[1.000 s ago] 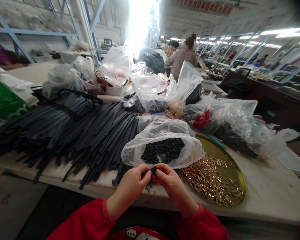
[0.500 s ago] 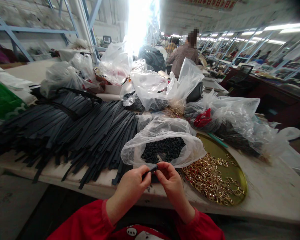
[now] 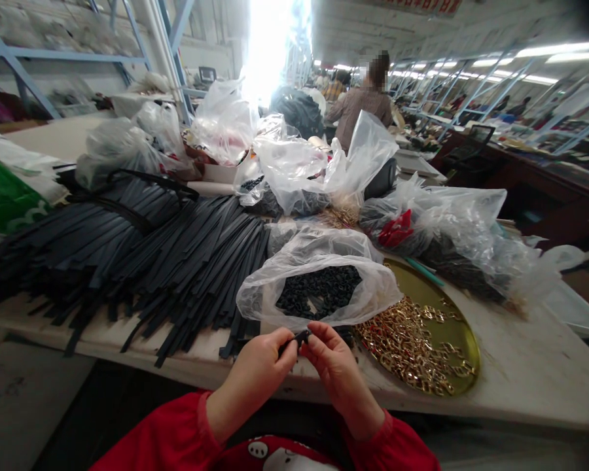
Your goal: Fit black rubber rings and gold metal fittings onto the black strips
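Observation:
My left hand (image 3: 261, 361) is closed, its thumb and fingers pinching a short dark length of black strap (image 3: 300, 338). At the strap's far end my right hand (image 3: 342, 371) is also closed, with its fingertips gripping the tip. Whether a separate small black piece sits between the right fingers is too small to make out. Just beyond both hands lies an opened clear plastic bag (image 3: 255, 297) holding many small black loops (image 3: 321, 289). To the left spreads a large pile of flat black straps (image 3: 206, 261).
On the right, a round gold tray (image 3: 429, 278) carries a heap of gold metal clasps (image 3: 407, 347). Filled plastic bags (image 3: 294, 163) line the back of the table (image 3: 530, 366). A teal stick (image 3: 425, 271) lies behind the tray. Farther off, a person (image 3: 366, 108) stands facing away.
My right fingers have shifted slightly at the strap's end, and their grip looks different. My left hand stays almost in place. The whole view has moved a little.

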### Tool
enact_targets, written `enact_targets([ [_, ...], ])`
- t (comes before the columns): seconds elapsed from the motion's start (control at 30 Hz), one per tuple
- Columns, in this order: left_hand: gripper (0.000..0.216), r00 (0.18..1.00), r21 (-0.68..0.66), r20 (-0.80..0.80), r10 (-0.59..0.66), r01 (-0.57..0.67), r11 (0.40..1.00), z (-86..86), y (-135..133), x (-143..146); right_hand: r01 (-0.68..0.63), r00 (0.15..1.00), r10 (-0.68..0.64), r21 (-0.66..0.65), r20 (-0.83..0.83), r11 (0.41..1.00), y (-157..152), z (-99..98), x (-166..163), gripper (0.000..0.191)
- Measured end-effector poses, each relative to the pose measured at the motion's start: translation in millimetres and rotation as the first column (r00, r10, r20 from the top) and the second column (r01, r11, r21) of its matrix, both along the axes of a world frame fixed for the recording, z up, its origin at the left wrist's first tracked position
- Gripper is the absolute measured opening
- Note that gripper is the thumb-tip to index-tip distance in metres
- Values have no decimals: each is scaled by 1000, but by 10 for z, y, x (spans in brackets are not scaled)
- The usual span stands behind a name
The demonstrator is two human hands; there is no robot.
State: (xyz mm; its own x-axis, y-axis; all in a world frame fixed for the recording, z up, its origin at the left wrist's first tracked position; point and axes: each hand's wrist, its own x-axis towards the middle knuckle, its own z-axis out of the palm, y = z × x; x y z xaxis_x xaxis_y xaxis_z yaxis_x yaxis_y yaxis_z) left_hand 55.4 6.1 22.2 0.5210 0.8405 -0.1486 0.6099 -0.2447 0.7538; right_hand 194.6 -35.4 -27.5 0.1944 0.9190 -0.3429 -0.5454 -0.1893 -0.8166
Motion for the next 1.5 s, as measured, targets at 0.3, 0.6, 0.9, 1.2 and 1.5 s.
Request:
enact_targets([
  [0.3, 23, 984, 137, -174, -23, 47, 989, 33, -66, -45, 32, 872, -106, 160, 478, 987, -76, -42, -61, 21],
  [0.6, 24, 986, 1, -101, -133, 134, 991, -6, 11, -63, -175, 808, -3, 245, 590, 954, -110, -27, 60, 7],
  [0.9, 25, 993, -127, 74, -97, 106, 986, -10, 24, 11, -29, 993, 24, -41, -120, 999, -38, -8, 12, 24],
  [1.2, 26, 998, -122, 60, -20, 27, 992, -140, -74, 3, -80, 995, 79, -24, -64, 996, -139, -136, -55, 22],
  [1.5, 27, 942, -224, 336, -1, 80, 971, -30, -121, -57, -124, 992, 123, 55, 21, 991, -162, 59, -91, 16],
])
